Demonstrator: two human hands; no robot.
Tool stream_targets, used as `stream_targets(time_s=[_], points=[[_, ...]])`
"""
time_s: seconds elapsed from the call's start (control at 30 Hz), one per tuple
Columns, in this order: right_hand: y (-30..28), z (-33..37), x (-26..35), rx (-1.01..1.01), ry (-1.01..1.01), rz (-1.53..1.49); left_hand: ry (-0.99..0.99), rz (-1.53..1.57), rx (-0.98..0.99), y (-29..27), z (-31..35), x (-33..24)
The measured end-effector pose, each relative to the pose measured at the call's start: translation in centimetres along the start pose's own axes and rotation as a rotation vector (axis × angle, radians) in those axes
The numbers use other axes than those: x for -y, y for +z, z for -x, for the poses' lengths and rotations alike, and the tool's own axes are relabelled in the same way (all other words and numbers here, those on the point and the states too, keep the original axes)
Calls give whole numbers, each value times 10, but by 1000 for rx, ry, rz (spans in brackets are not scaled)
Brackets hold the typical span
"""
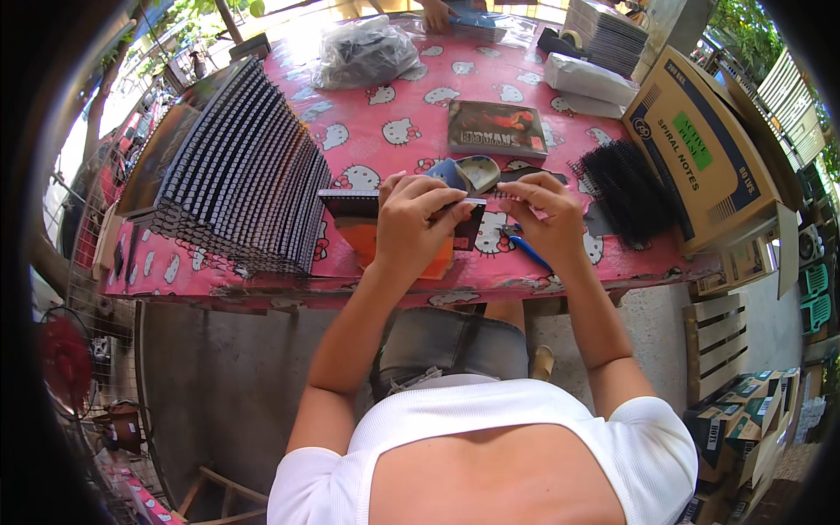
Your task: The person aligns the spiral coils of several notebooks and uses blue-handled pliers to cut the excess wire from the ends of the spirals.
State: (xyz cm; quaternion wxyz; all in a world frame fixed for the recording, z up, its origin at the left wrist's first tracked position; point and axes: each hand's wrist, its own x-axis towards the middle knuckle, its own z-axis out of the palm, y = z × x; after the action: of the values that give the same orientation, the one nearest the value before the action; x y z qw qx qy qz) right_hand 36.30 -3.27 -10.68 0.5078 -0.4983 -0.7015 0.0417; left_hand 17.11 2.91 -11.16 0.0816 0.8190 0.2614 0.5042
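if held loosely, the book (pixel 350 206) pinched in the left hand (pixel 413 220) could be tilted, while the right hand (pixel 553 214) is curled, its hold unclear.

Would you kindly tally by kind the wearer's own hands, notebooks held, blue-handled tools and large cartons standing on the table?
Wearer's hands: 2 (left hand, right hand)
Held notebook: 1
Blue-handled tool: 1
Large carton: 1
Total: 5

A dark notebook (pixel 352 208) is gripped by the left hand (pixel 413 219); the right hand (pixel 553 219) is held near its end, blue pliers (pixel 530 251) laid just below. On the bench (pixel 490 86), notebooks (pixel 241 166) are stacked at left, black coils (pixel 626 188) heaped beside a carton (pixel 713 166).
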Motion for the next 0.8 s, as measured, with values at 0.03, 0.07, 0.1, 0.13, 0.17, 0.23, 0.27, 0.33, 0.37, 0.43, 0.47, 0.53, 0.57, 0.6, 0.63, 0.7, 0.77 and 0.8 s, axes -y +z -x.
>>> stream_targets(time_s=[0.03,0.07,0.1,0.13,0.17,0.23,0.27,0.33,0.37,0.43,0.47,0.53,0.57,0.6,0.63,0.7,0.77,0.8], points=[[0,-3,2,-10,7,-19,2,0,0,0,0,1],[-1,-6,4,-20,13,-37,-6,-9,-4,-1,0,1],[-2,-9,5,-19,13,-36,-16,-17,-9,-1,0,1],[-4,-11,7,101,104,-135,-16,-16,-9,-2,1,1],[-5,-13,8,220,194,-235,-39,-8,-2,-3,3,0],[-8,-17,1,321,355,-349,-67,1,-1,-2,5,-2],[-8,-18,-1,417,519,-464,-85,8,-5,-1,6,-2],[-5,-18,2,418,517,-428,-105,13,-14,-1,6,-3],[-3,-18,4,414,516,-394,-113,-32,-8,-2,6,-4],[0,-13,6,294,239,-123,-123,-71,-4,-3,5,-6],[1,-11,7,167,-40,141,-128,-150,5,-4,5,-6],[5,-11,13,212,-16,66,-143,-234,12,-6,7,-5],[6,-13,17,180,-17,69,-134,-207,8,-6,8,-3],[6,-14,21,145,-15,73,-123,-179,6,-6,8,-2],[5,-12,21,149,-14,74,-127,-177,6,-5,10,-2],[1,-11,20,318,13,173,-131,-117,2,-4,11,1],[4,-15,23,258,-44,181,-106,-131,-20,-6,11,-1],[5,-18,25,198,-103,189,-81,-145,-46,-8,11,-1]])
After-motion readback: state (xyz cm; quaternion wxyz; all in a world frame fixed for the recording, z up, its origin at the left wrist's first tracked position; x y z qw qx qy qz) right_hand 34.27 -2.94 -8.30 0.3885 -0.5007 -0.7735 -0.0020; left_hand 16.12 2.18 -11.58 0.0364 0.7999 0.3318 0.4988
